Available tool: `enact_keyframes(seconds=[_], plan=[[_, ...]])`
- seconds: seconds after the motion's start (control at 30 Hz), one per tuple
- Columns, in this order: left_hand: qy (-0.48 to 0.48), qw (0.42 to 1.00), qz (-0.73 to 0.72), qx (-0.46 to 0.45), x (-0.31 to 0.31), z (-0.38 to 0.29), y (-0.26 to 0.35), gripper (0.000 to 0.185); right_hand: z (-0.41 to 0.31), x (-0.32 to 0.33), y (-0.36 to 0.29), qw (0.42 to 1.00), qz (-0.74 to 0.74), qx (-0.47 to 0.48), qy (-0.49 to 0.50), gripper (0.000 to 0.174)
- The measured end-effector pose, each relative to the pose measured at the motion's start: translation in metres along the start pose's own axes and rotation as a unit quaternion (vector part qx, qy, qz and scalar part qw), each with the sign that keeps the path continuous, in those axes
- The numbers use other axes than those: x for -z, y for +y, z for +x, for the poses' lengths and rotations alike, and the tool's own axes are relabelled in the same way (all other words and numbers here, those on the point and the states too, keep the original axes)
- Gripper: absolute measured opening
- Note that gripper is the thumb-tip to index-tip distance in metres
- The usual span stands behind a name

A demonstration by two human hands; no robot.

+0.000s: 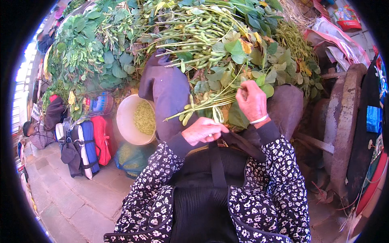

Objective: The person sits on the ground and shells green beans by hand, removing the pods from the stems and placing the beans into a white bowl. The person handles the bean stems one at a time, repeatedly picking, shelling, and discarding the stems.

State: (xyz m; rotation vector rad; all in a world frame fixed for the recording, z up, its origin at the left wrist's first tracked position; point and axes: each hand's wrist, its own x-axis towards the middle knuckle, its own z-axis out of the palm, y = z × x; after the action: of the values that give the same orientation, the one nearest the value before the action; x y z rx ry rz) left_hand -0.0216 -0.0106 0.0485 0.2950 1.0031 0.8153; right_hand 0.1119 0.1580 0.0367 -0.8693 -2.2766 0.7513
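My right hand (253,101) has its fingers curled at the end of a soybean stalk (202,105) bearing green pods, which lies across my lap. A bit of green shows at its fingertips, and a white band circles the wrist. Lower and to the left, my left hand (203,131) has its fingers drawn together beside a plump green pod (217,115). Whether anything is inside those fingers is hidden. Left of my knee, a white bucket (129,117) tilts towards me, with shelled green beans (145,118) inside.
A large heap of soybean plants (200,42) rises in front of me. Schoolbags (88,148) and a blue-green mesh bag (130,156) stand on the paved floor (70,194) at left. A wooden stool-like frame (343,121) is close on the right. People (41,133) are at far left.
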Motion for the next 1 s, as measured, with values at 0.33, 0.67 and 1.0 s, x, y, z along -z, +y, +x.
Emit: enact_keyframes(seconds=[0.33,0.67,1.0], plan=[[0.142,0.972,-0.124,-0.139,-0.047,0.069,0.003,0.024,-0.053,0.022,-0.024,0.960,0.181,-0.211,0.041,0.008],[0.142,0.975,-0.097,-0.139,-0.045,0.083,0.005,0.017,-0.080,0.030,-0.024,0.893,0.319,-0.312,-0.054,0.015],[0.185,0.965,-0.073,-0.170,-0.054,0.086,-0.001,0.015,-0.089,0.032,-0.024,0.941,0.212,-0.262,-0.042,0.023]])
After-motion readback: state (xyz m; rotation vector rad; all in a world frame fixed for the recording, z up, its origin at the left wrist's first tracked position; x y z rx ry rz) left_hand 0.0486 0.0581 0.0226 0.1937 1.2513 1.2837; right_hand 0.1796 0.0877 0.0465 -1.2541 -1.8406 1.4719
